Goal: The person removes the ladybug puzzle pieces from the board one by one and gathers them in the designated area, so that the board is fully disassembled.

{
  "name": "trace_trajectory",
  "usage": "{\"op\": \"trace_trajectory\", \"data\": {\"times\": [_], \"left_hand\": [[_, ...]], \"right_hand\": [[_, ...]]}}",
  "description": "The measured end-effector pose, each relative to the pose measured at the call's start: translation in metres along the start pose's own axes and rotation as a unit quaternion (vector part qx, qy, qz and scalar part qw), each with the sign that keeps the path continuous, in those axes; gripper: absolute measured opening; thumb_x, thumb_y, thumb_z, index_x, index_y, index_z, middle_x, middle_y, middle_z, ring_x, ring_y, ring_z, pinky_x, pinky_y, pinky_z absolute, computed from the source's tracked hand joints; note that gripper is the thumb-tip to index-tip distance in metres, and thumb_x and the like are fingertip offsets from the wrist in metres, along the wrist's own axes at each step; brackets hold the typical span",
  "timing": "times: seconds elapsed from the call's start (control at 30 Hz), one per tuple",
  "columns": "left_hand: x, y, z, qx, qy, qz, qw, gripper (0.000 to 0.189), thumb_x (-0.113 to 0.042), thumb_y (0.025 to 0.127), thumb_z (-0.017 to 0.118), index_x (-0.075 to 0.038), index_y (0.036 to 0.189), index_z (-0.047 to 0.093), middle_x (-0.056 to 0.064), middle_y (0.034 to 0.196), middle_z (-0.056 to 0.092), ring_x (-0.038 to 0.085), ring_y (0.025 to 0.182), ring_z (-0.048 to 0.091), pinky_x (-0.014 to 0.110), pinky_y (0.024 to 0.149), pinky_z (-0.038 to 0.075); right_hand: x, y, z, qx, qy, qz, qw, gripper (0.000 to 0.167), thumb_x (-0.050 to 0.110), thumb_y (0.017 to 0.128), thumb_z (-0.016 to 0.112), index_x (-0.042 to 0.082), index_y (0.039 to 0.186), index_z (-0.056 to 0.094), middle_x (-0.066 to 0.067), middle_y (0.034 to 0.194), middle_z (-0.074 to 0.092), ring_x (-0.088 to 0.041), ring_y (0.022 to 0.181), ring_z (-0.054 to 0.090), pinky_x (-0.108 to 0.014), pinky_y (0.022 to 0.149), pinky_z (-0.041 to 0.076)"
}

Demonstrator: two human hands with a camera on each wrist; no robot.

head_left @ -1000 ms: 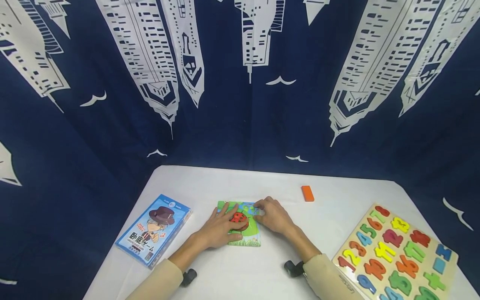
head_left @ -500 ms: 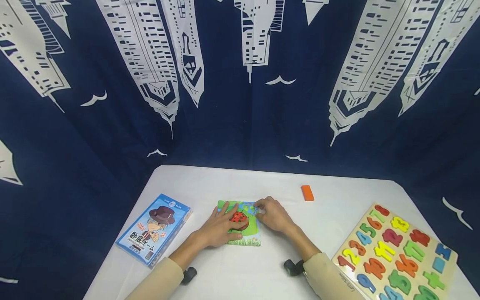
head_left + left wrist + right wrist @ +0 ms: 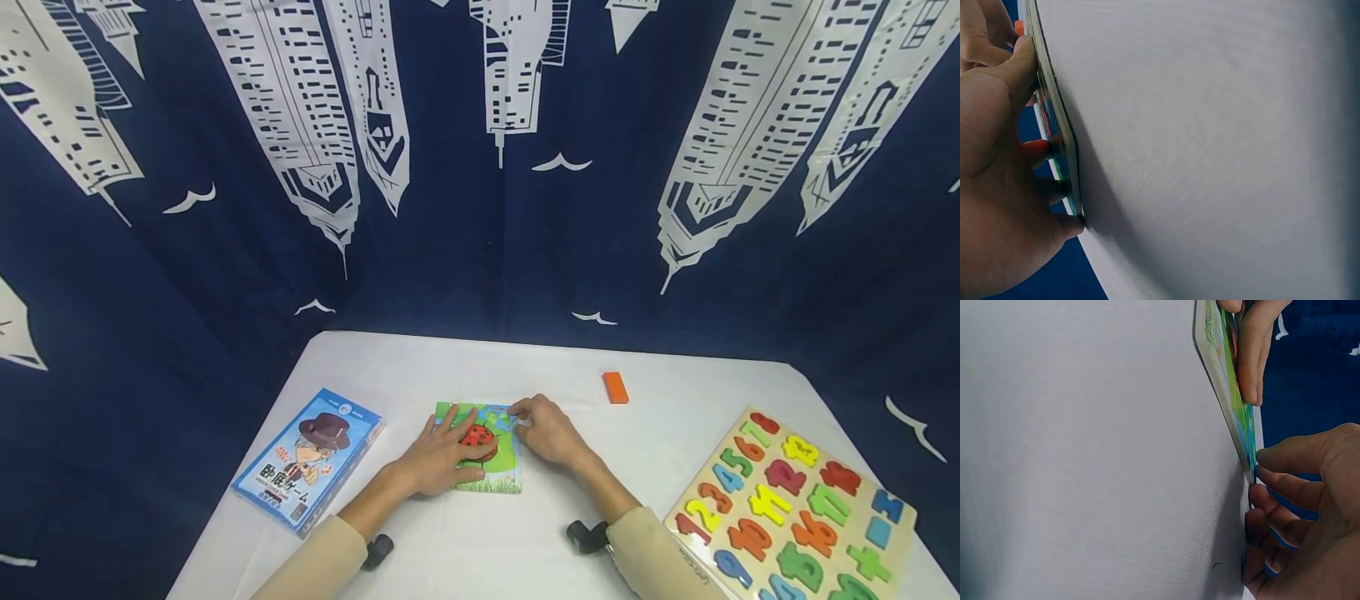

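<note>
A flat, square picture puzzle [image 3: 498, 482] with a red ladybug on green lies on the table in the head view. My left hand [image 3: 438, 458] rests on it from the left, fingers spread over the ladybug and the left side. In the left wrist view, the left thumb [image 3: 1019, 62] lies along the board's near part. My right hand [image 3: 551, 429] is at the puzzle's upper right corner. Its thumb and index fingertips pinch at that corner in the right wrist view, while the other fingers [image 3: 1272, 512] curl down beside the board's edge.
A blue game box [image 3: 307, 458] with a cartoon figure in a hat lies at left. An orange block [image 3: 615, 387] is at the back right. At right lies a wooden board [image 3: 903, 521] of colourful number pieces. A dark blue patterned cloth [image 3: 487, 250] hangs behind the white table [image 3: 465, 550].
The right thumb has drawn slightly to the right, toward the puzzle's edge. The left hand and the puzzle have stayed in place.
</note>
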State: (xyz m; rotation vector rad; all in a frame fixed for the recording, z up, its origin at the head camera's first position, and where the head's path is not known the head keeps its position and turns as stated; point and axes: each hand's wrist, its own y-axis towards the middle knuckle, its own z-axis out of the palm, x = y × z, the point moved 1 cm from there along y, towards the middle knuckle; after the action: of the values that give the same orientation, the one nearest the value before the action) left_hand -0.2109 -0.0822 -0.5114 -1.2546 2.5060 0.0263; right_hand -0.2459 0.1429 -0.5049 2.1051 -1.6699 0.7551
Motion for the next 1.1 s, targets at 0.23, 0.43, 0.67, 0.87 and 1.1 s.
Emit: {"op": "trace_trajectory", "data": {"times": [0.23, 0.43, 0.67, 0.87, 1.1], "left_hand": [[0.0005, 0.0, 0.0006, 0.0, 0.002, -0.002, 1.0, 0.055, -0.058, 0.097, 0.053, -0.039, 0.148, 0.049, 0.012, 0.168, 0.016, 0.043, 0.154, 0.006, 0.069, 0.117, 0.014], [0.0005, 0.0, 0.0019, -0.002, 0.011, -0.003, 0.9999, 0.055, -0.058, 0.097, 0.053, -0.04, 0.149, 0.048, 0.012, 0.168, 0.016, 0.043, 0.154, 0.006, 0.068, 0.118, 0.014], [0.0002, -0.0001, 0.0024, -0.002, 0.02, -0.004, 0.9998, 0.056, -0.06, 0.097, 0.052, -0.041, 0.149, 0.047, 0.011, 0.168, 0.015, 0.042, 0.154, 0.006, 0.068, 0.118, 0.015], [0.0011, 0.0007, 0.0032, 0.0, 0.02, -0.006, 0.9998, 0.056, -0.061, 0.097, 0.05, -0.042, 0.149, 0.046, 0.01, 0.169, 0.014, 0.04, 0.154, 0.005, 0.068, 0.118, 0.014], [0.0017, 0.0006, 0.0039, -0.002, 0.021, -0.005, 0.9998, 0.056, -0.062, 0.097, 0.05, -0.043, 0.149, 0.045, 0.01, 0.168, 0.014, 0.041, 0.154, 0.005, 0.068, 0.118, 0.014]], "right_hand": [[0.0008, 0.0013, -0.0001, -0.001, 0.018, 0.006, 0.9998, 0.029, 0.01, 0.09, 0.068, 0.007, 0.118, 0.071, -0.005, 0.106, 0.064, -0.023, 0.101, 0.062, -0.046, 0.094, 0.052], [0.0014, 0.0015, -0.0009, -0.008, 0.048, 0.016, 0.9987, 0.027, 0.011, 0.09, 0.067, 0.005, 0.117, 0.071, -0.004, 0.104, 0.063, -0.021, 0.098, 0.062, -0.045, 0.093, 0.052], [0.0024, 0.0035, 0.0013, -0.035, 0.099, 0.036, 0.9938, 0.022, 0.014, 0.09, 0.069, 0.004, 0.11, 0.07, -0.002, 0.097, 0.066, -0.019, 0.092, 0.062, -0.041, 0.087, 0.052], [0.0017, 0.0054, 0.0044, -0.039, 0.131, 0.055, 0.9891, 0.021, 0.018, 0.088, 0.073, 0.007, 0.105, 0.069, -0.001, 0.09, 0.069, -0.014, 0.081, 0.063, -0.033, 0.076, 0.053], [0.0023, 0.0056, 0.0066, -0.042, 0.141, 0.051, 0.9878, 0.022, 0.018, 0.089, 0.074, 0.007, 0.106, 0.066, 0.001, 0.085, 0.069, -0.013, 0.078, 0.063, -0.032, 0.074, 0.052]]}}
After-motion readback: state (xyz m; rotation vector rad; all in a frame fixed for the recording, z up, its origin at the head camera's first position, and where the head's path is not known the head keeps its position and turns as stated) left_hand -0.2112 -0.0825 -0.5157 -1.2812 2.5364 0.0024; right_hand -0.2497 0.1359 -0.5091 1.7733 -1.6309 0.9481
